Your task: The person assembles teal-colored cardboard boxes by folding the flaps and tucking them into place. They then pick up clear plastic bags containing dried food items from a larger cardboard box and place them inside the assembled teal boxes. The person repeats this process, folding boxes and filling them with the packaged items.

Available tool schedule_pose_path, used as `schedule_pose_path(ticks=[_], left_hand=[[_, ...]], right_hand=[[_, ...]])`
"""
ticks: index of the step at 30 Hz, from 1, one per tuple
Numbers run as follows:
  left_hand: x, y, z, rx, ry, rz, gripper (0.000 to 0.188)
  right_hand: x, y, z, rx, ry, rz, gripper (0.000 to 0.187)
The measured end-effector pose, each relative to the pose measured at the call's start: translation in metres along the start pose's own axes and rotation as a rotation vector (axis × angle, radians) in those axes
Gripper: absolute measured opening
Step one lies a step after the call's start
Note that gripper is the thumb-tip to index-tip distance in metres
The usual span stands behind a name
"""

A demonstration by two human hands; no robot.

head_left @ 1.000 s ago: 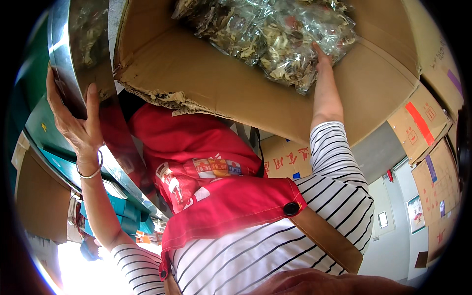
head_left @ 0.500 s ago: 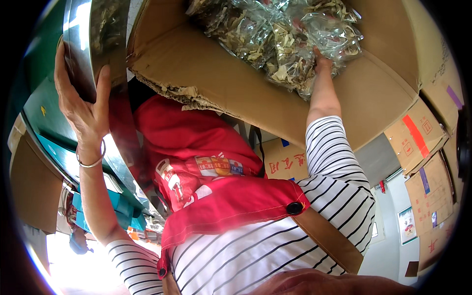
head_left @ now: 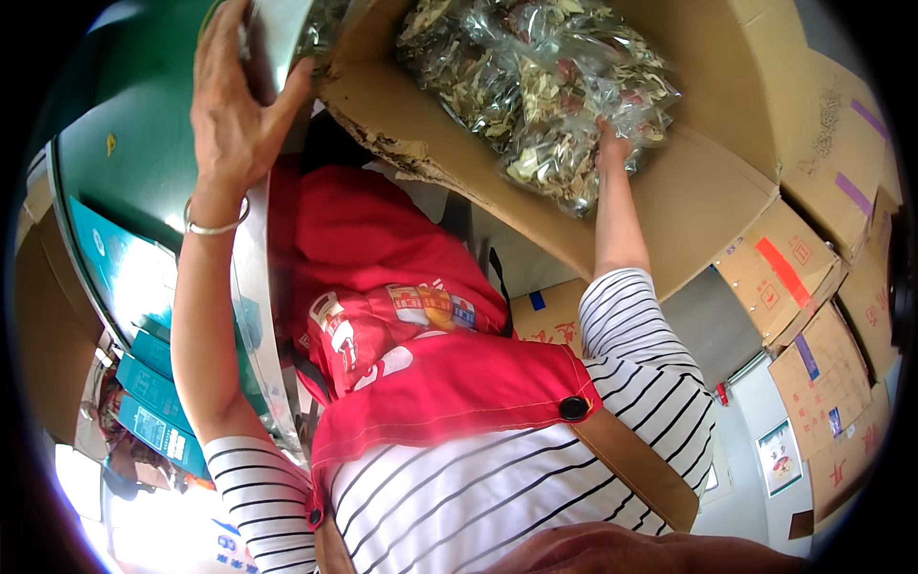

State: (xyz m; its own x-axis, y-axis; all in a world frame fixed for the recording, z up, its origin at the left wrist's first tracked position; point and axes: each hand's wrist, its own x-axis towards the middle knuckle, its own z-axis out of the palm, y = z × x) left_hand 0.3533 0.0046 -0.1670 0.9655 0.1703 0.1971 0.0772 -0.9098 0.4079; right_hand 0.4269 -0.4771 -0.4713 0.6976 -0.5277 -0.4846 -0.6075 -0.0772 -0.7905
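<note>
Stacked cardboard cartons (head_left: 784,287) stand to the right of and below the right hand (head_left: 614,148); a green surface (head_left: 139,182) spreads left of the left hand (head_left: 234,115), with teal boxes (head_left: 153,411) farther below it. Right hand: inside an open carton (head_left: 708,196), against clear plastic bags (head_left: 564,96) of pale, dried flakes, which lie beyond and to the left of it; one finger is extended, the others partly hidden, so a grasp cannot be confirmed. Left hand: thumb and fingers parted widely about a shiny metal piece (head_left: 279,38); firmness of hold cannot be told. A bracelet (head_left: 216,228) encircles its wrist. Between and below both hands: a red apron (head_left: 392,239).
</note>
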Motion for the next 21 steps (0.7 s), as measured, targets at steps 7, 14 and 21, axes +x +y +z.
schedule_pose_path(ticks=[7,14,21], left_hand=[[-0.001,-0.009,0.011,-0.084,0.121,0.029,0.073],[-0.037,0.018,0.023,0.14,0.339,0.054,0.076],[-0.167,0.082,-0.023,-0.354,0.338,0.078,0.08]], right_hand=[[-0.021,-0.095,-0.037,0.013,-0.116,-0.203,0.035],[-0.129,-0.266,-0.062,-0.506,-0.053,-0.727,0.039],[-0.246,-0.339,-0.052,-0.209,-0.47,-0.956,0.033]])
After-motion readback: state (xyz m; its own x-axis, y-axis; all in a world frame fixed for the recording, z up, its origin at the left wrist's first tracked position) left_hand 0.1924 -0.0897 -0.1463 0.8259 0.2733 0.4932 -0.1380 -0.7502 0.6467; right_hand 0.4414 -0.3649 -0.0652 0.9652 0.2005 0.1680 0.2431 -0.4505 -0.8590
